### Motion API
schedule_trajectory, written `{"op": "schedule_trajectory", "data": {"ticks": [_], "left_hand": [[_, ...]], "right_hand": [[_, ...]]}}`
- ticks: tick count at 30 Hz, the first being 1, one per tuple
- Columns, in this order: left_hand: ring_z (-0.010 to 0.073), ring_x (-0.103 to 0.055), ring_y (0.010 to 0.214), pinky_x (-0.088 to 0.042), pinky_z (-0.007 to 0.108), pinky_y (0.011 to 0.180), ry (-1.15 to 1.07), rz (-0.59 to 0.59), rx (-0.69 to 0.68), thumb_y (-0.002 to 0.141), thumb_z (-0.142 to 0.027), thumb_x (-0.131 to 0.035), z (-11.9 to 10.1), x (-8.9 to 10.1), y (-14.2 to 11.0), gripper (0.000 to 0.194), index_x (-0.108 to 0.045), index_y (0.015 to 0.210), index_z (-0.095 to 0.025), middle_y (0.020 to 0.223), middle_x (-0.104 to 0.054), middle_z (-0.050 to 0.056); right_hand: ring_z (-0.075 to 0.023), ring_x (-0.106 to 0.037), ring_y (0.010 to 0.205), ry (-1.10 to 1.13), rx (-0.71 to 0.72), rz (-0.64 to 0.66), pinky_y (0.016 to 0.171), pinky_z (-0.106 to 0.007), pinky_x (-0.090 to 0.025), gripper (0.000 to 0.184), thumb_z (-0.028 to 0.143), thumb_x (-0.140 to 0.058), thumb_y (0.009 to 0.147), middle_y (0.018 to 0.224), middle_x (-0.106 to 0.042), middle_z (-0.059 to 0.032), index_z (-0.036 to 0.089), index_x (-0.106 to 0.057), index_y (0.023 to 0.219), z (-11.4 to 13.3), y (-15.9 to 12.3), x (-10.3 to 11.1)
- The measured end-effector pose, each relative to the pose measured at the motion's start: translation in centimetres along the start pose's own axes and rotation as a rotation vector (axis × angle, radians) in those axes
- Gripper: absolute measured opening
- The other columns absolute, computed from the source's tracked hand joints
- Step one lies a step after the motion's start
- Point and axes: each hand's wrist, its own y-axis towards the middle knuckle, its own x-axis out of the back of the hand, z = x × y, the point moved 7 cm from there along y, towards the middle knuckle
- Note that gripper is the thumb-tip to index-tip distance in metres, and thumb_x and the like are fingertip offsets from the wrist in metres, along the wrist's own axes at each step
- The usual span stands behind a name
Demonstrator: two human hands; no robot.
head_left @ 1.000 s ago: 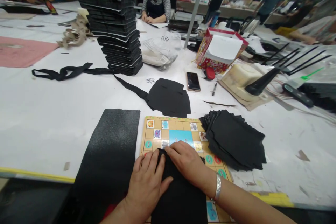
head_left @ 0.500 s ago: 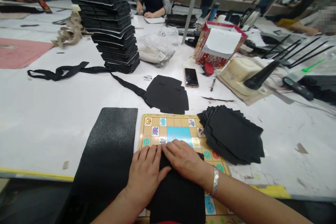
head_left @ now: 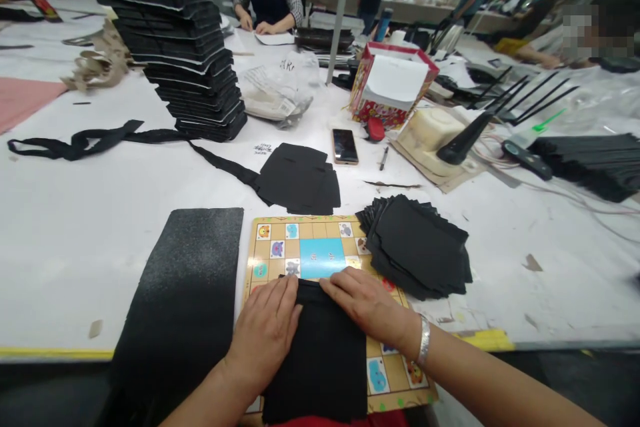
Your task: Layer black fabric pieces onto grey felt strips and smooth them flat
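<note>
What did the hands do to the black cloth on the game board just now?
The left hand and right hand slid apart to the sides of the flat black fabric piece. Its top edge now shows between them, and it lies straighter on the colourful animal game board. Both hands stayed on it. The tall stack of black pieces stayed as it was.

Black fabric piece, rectangular, lying flat, across a printed game board
</note>
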Motion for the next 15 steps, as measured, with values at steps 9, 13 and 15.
{"op": "schedule_trajectory", "data": {"ticks": [9,13,15], "left_hand": [[0.0274,-0.056,0.101,-0.042,0.04,0.086,0.144,0.228,-0.061,0.086,-0.039,-0.048,-1.0,-0.6,0.8,0.044,-0.052,0.122,-0.014,0.111,-0.061,0.014],[0.0312,-0.053,0.104,-0.04,0.044,0.09,0.179,0.337,-0.067,0.081,-0.05,-0.051,-1.6,-1.0,1.0,0.055,-0.053,0.122,-0.013,0.112,-0.06,0.017],[0.0317,-0.053,0.104,-0.04,0.045,0.091,0.18,0.357,-0.077,0.08,-0.051,-0.052,-1.7,-1.1,1.1,0.058,-0.054,0.122,-0.012,0.113,-0.059,0.017]], "right_hand": [[-0.0181,-0.047,0.08,0.044,-0.018,0.042,0.073,-0.032,-0.046,0.029,0.013,-0.034,0.093,0.088,-0.057,-0.0105,0.008,-0.055,0.113,-0.6,-1.9,1.1],[-0.0184,-0.048,0.082,0.041,-0.025,0.072,0.074,-0.032,-0.047,0.029,0.013,-0.034,0.093,0.089,-0.057,-0.0106,0.009,-0.056,0.112,-0.8,-2.7,1.2],[-0.0188,-0.049,0.083,0.036,-0.047,0.062,0.075,-0.033,-0.047,0.029,0.013,-0.034,0.093,0.089,-0.057,-0.0108,0.009,-0.056,0.112,-1.1,-3.4,1.3]]}}
